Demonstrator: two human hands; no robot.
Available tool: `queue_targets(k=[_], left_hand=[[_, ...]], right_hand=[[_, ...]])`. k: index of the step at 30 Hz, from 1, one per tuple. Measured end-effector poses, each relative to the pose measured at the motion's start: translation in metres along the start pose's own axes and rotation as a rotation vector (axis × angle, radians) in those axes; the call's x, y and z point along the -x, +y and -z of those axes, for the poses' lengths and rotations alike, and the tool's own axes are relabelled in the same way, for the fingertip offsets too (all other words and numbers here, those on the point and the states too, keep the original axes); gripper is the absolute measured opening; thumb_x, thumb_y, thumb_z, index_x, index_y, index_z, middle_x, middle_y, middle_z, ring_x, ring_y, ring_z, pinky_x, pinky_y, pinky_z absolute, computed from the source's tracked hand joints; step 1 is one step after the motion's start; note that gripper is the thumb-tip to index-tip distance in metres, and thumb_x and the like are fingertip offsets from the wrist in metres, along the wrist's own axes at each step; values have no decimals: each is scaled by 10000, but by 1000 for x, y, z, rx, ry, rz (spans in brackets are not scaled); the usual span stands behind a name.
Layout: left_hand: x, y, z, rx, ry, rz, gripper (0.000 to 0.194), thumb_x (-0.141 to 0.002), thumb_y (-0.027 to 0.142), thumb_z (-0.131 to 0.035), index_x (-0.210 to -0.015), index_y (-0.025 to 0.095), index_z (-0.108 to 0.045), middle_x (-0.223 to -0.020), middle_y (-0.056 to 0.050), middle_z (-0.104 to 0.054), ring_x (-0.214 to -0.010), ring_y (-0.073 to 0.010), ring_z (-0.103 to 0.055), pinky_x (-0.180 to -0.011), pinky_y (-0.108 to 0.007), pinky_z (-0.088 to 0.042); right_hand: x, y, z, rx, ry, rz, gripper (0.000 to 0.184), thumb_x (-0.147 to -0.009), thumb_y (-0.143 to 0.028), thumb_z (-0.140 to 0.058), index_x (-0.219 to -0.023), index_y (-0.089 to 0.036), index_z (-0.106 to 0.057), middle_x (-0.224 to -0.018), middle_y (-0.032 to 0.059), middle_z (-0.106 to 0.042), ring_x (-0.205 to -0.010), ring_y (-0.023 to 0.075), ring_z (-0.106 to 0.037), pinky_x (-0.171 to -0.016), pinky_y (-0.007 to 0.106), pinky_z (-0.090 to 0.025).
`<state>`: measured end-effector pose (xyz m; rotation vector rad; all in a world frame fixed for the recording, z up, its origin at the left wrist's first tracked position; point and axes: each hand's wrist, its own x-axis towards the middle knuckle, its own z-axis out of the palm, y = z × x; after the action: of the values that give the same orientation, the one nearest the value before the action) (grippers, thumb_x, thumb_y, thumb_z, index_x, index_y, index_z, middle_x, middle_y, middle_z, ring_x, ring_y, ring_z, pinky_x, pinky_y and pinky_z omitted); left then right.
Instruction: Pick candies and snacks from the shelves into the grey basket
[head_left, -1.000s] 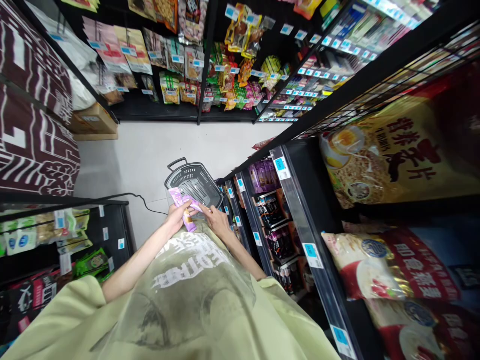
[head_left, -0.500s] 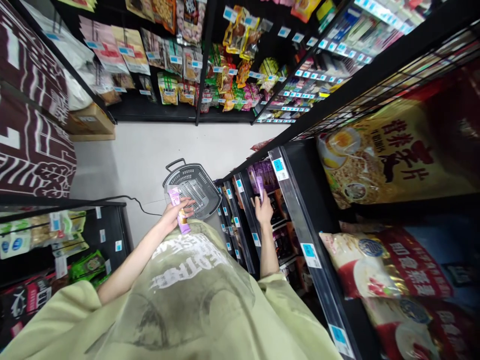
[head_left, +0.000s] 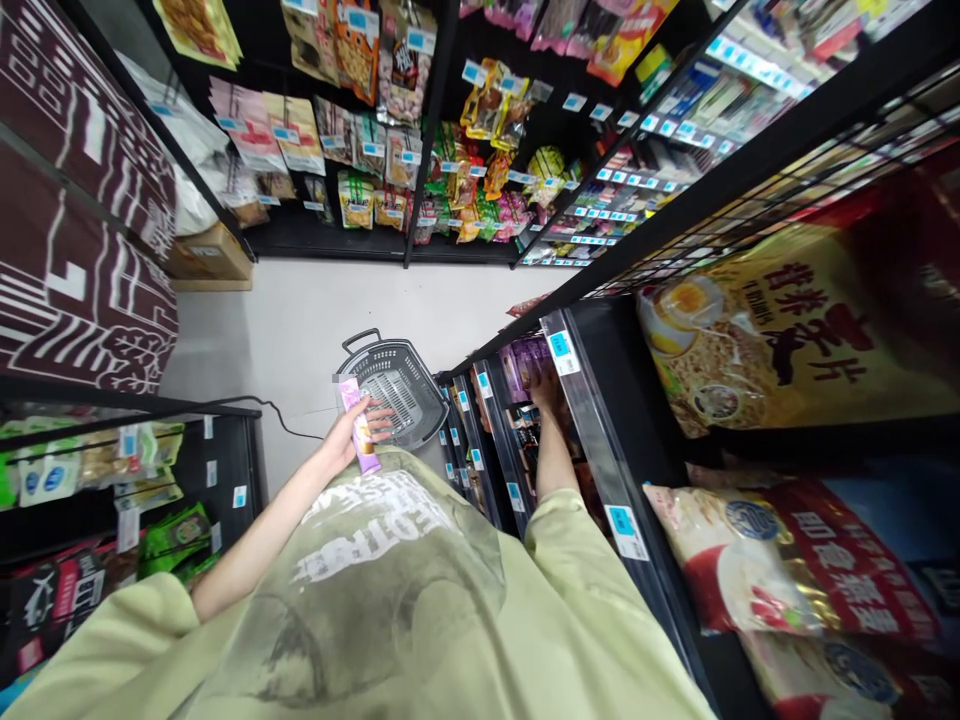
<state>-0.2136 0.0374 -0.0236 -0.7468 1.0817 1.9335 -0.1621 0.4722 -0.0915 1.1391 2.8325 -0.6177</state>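
My left hand holds a slim purple stick packet, pinned under the thumb while the other fingers stretch out over the basket. That dark grey shopping basket stands on the floor in front of me, its slotted bottom in view. To the right, my right hand reaches deep into a shelf, at a row of similar purple packets. Shadow covers its fingers, so their grip is hidden.
Black shelving with an edge strip rises close on my right, holding large cereal bags. A cardboard box sits at the far left. A black cable crosses the floor. Racks of hanging snacks stand ahead.
My right hand has gone deeper into the shelf, and the purple packet seen in it earlier is no longer distinguishable. My left hand's fingers have spread further. The view has shifted slightly.
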Motion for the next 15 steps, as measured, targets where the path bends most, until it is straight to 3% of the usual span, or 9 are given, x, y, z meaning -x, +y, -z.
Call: queue_targets(k=[4, 7, 15], left_hand=[[-1, -1, 2, 6, -9, -3, 216, -914, 321, -614, -993, 120, -602, -936, -137, -709, -708, -194, -701, -636, -330, -617], [-1, -2, 2, -4, -20, 9, 220, -902, 322, -632, -991, 123, -601, -945, -137, -707, -716, -190, -698, -631, -319, -613], [2, -2, 2, -17, -12, 31, 208, -918, 318, -601, -988, 123, -611, -939, -135, -708, -706, -191, -694, -600, -302, -603]], right_hand=[[7, -2, -20, 13, -52, -59, 576, -986, -346, -381, -1464, -28, -430, -1513, 263, -370, -1371, 275, -358, -1086, 435, -280], [7, -2, -27, -6, -116, -100, 600, -975, -351, -423, -1502, -66, -386, -1570, 229, -290, -1419, 273, -279, -1128, 462, -202], [-7, -20, -14, -60, -75, -151, 584, -1005, -334, -392, -1473, 15, -379, -1523, 303, -325, -1363, 214, -324, -1086, 414, -218]])
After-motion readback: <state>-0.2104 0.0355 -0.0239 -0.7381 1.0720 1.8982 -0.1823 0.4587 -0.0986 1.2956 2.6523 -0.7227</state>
